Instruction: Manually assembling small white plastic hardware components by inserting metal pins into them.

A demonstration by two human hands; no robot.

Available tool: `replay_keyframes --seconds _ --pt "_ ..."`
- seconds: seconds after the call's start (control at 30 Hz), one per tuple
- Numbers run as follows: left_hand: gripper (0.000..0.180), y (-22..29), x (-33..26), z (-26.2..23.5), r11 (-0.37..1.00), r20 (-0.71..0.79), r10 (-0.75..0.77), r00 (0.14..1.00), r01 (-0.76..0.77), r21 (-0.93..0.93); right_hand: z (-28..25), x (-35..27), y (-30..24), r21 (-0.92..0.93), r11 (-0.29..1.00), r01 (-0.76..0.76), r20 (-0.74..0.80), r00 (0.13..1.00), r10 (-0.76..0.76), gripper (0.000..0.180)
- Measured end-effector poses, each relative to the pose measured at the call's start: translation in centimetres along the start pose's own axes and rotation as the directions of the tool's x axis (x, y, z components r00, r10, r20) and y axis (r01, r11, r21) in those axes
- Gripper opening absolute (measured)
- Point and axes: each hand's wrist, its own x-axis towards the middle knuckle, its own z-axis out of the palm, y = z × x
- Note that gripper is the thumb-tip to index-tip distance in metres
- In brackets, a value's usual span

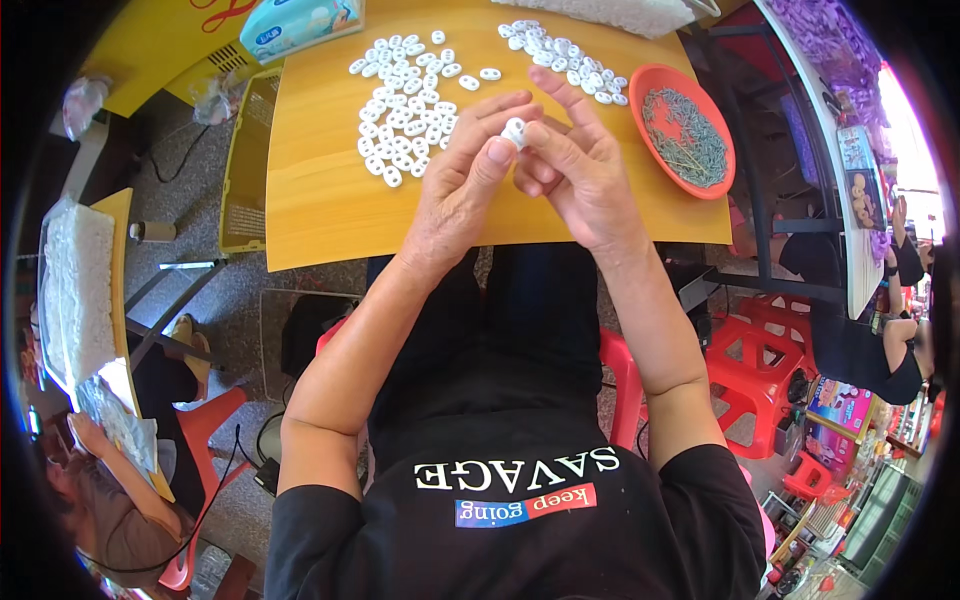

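Observation:
Above the near half of the wooden table (pixel 320 215), both hands meet at one small white plastic piece (pixel 514 131) with dark holes. My left hand (pixel 462 190) pinches it between thumb and fingertips. From the other side, the thumb and fingers of my right hand (pixel 585 175) close on it too, with one finger stretched upward. Whether a screw sits in the piece is hidden by the fingers. Left of the hands lies a spread of similar white oval two-holed pieces (pixel 400 115). Right of them stands an orange-red bowl (pixel 650 85) holding many thin grey screws or pins (pixel 695 140).
A second cluster of white pieces (pixel 570 60) lies toward the far right. A tissue pack (pixel 300 28) is at the far left corner, beside a yellow crate (pixel 243 170). Red stools (pixel 755 350) stand right. Other people sit at side tables.

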Motion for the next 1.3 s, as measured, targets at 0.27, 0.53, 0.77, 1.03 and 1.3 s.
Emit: replay_keyframes --seconds 0.27,0.53,0.77,1.03,1.3 --pt "0.029 0.6 -0.5 0.2 0.838 0.048 -0.288 0.957 0.275 -0.471 0.3 -0.1 1.6 0.163 0.986 -0.025 0.045 0.999 0.018 0.069" --pt "0.025 1.1 -0.3 0.4 0.792 -0.016 -0.4 0.916 0.337 -0.509 0.4 0.0 1.8 0.103 0.994 -0.047 -0.017 0.999 0.049 0.06" --pt "0.028 3.1 4.5 -8.7 0.984 -0.359 -0.017 0.933 0.08 0.16 -3.8 0.7 -0.8 -0.232 0.966 -0.114 -0.157 0.984 0.079 0.044" --pt "0.061 1.2 6.4 -23.8 0.618 -0.437 0.127 0.89 0.274 0.737 -7.4 3.2 -3.6 -0.92 0.392 -0.015 -0.111 0.969 -0.222 0.023" --pt "0.029 2.4 3.2 -8.3 0.919 -0.131 -0.015 0.991 0.066 0.389 -9.3 8.0 -4.0 -0.944 -0.317 0.09 0.204 0.915 -0.347 0.016"
